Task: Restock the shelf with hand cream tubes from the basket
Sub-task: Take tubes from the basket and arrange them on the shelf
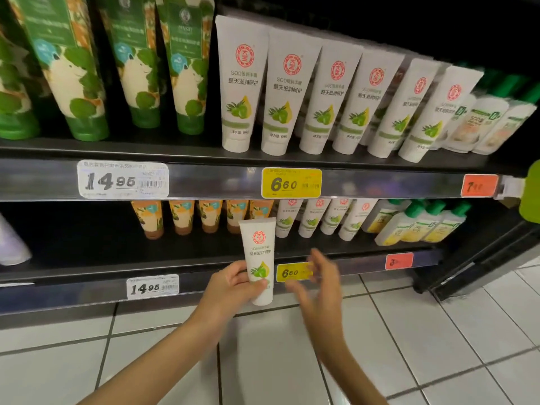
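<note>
We are holding one white plastic hand cream tube [259,252], printed with a round red logo and green olives, upright and cap down in our left hand [230,283]. The fingers and thumb are curling round its lower half. The tube is hanging in the air just in front of the edge of the dark lower shelf [87,249], beside the small yellow 6.60 price label [292,271], and is not yet standing on the board. Our right hand [318,283] is hovering just to the right of the tube, in front of that label, with fingers spread, loosely straight and gripping nothing. It is blurring in the picture, so we cannot say whether a fingertip is touching the label.

We are judging this to be the placing step, with one tube in hand and facing its slot. A row of matching white tubes [315,217] is standing further back on the lower shelf, up and to the right of the held one, with bare board in front. The next move is calling for lifting the tube over the shelf lip, sliding it in ahead of that row with the print facing out, and setting it down gently so the neighbours are not toppling. The basket is not showing in this view
</note>
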`<action>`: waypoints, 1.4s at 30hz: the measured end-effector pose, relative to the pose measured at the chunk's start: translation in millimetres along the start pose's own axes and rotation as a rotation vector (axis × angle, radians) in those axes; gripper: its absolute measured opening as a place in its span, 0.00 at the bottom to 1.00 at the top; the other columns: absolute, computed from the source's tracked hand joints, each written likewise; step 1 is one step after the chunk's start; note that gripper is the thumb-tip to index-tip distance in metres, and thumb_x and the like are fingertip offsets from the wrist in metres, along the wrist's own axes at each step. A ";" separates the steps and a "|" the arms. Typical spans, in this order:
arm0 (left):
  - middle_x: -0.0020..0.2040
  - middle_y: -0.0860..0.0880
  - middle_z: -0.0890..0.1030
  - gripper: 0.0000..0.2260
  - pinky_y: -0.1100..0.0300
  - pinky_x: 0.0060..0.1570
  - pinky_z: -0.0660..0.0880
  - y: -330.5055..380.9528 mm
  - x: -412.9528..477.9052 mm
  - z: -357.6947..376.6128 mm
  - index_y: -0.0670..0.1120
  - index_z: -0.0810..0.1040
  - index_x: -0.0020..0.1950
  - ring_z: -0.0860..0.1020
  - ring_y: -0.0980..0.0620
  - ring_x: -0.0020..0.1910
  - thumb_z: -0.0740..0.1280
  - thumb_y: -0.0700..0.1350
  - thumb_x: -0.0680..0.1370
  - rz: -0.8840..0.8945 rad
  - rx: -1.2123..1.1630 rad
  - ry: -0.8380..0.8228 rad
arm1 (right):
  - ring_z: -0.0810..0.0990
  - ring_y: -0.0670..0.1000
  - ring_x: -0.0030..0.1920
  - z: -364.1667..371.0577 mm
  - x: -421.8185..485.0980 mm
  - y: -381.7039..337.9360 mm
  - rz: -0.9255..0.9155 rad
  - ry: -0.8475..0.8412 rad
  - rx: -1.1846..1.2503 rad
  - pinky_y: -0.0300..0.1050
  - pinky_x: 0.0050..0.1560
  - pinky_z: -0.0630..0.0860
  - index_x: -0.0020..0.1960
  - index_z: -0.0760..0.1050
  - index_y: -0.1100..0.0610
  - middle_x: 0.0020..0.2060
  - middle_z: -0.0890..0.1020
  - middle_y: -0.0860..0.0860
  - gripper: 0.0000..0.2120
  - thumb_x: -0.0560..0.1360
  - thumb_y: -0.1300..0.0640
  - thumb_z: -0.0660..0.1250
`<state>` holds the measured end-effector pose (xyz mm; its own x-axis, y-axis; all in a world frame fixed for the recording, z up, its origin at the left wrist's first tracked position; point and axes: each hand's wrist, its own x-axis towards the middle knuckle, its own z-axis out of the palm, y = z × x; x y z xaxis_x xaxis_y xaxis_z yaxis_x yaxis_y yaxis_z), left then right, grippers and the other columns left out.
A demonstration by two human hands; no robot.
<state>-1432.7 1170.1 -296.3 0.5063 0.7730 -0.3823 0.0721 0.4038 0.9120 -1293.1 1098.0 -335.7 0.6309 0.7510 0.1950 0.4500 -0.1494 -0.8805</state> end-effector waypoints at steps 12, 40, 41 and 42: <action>0.59 0.52 0.79 0.17 0.65 0.53 0.72 -8.4 1.5 3.1 0.49 0.74 0.64 0.77 0.57 0.57 0.67 0.43 0.76 -0.026 0.152 -0.052 | 0.75 0.36 0.51 15.3 -1.0 -4.9 0.037 -0.124 0.021 0.25 0.45 0.73 0.57 0.67 0.43 0.50 0.74 0.34 0.21 0.70 0.57 0.72; 0.47 0.50 0.83 0.09 0.73 0.48 0.75 48.0 -223.8 -217.4 0.45 0.79 0.49 0.80 0.60 0.46 0.66 0.33 0.73 0.306 0.281 0.446 | 0.77 0.41 0.44 149.0 -117.7 -213.6 -0.352 -0.742 0.357 0.30 0.46 0.73 0.49 0.74 0.48 0.41 0.79 0.44 0.08 0.74 0.60 0.66; 0.47 0.51 0.83 0.09 0.73 0.48 0.74 47.4 -257.8 -239.7 0.44 0.78 0.49 0.80 0.61 0.46 0.65 0.33 0.73 0.327 0.285 0.536 | 0.78 0.40 0.44 160.8 -135.6 -236.4 -0.411 -0.875 0.364 0.30 0.47 0.72 0.49 0.74 0.49 0.42 0.79 0.44 0.08 0.74 0.60 0.66; 0.47 0.51 0.83 0.09 0.73 0.49 0.74 43.2 -294.7 -262.9 0.44 0.78 0.50 0.80 0.62 0.46 0.64 0.33 0.74 0.333 0.296 0.644 | 0.78 0.40 0.44 172.3 -153.4 -256.3 -0.472 -1.008 0.355 0.30 0.49 0.72 0.50 0.75 0.50 0.43 0.80 0.44 0.08 0.73 0.61 0.66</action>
<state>-1804.6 1088.4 -183.4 -0.0503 0.9987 -0.0104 0.2758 0.0239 0.9609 -1614.1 1131.9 -214.5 -0.4113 0.8781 0.2444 0.2027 0.3495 -0.9148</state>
